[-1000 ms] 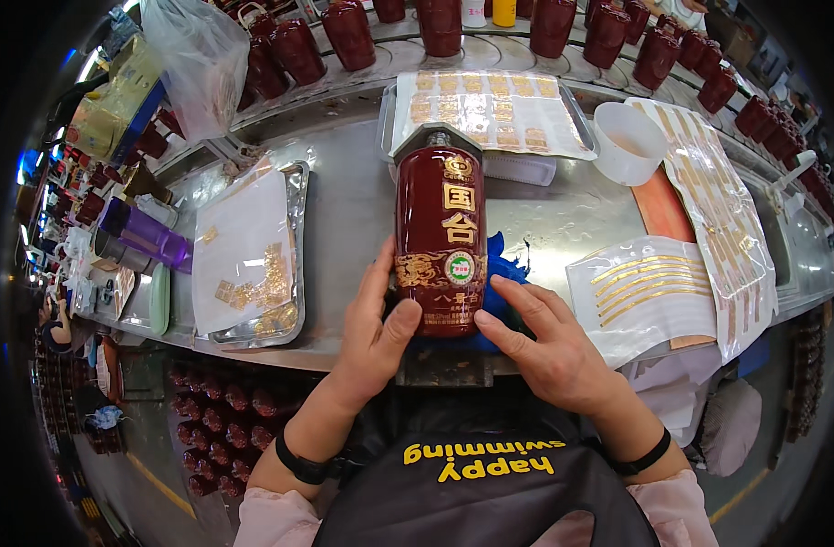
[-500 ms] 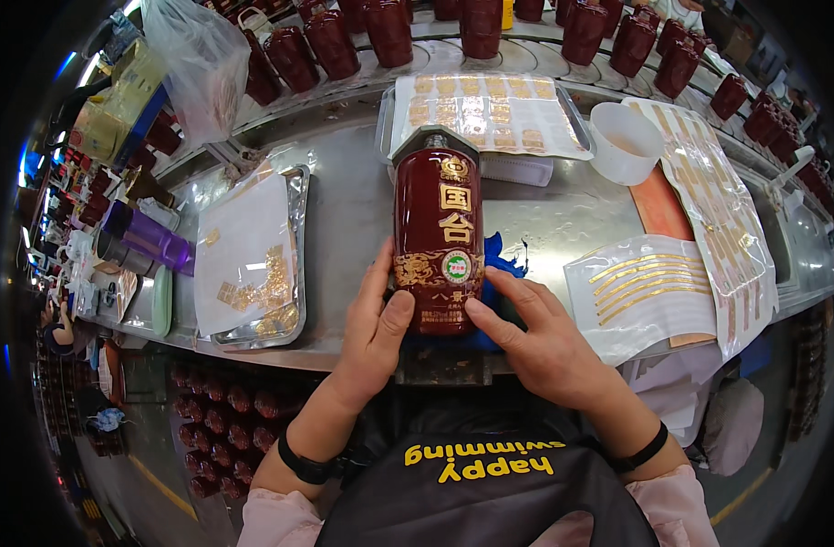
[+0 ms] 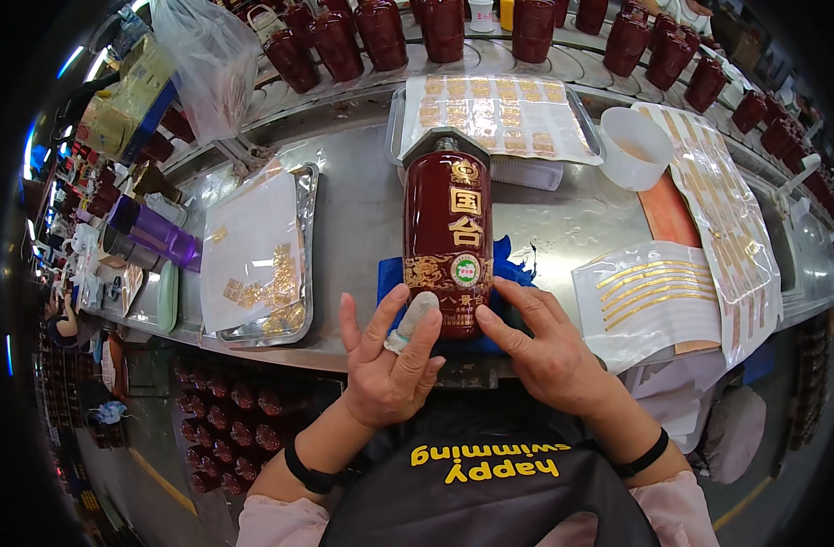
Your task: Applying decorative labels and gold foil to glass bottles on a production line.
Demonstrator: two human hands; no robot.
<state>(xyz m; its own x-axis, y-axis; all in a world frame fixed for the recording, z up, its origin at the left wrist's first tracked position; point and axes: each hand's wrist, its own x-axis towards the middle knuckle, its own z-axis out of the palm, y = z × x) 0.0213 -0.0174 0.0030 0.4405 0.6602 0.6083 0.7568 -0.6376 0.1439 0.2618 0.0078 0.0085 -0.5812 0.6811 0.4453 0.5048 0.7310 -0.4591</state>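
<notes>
Bottle (image 3: 448, 232), dark red, lay lengthwise on blue cloth (image 3: 511, 264) on steel table (image 3: 353, 228), neck pointing away. Left hand (image 3: 389, 365) pressed spread fingers against lower left side (one fingertip wrapped in white tape); right hand (image 3: 540, 346) rested flat fingers against lower right edge; neither closed around it. Gold emblem and round green sticker sat on bottle front. Tray (image 3: 303, 255) at left held gold label pieces; sheet of gold strips (image 3: 649, 292) lay at right. Bottle base hidden behind hands.
</notes>
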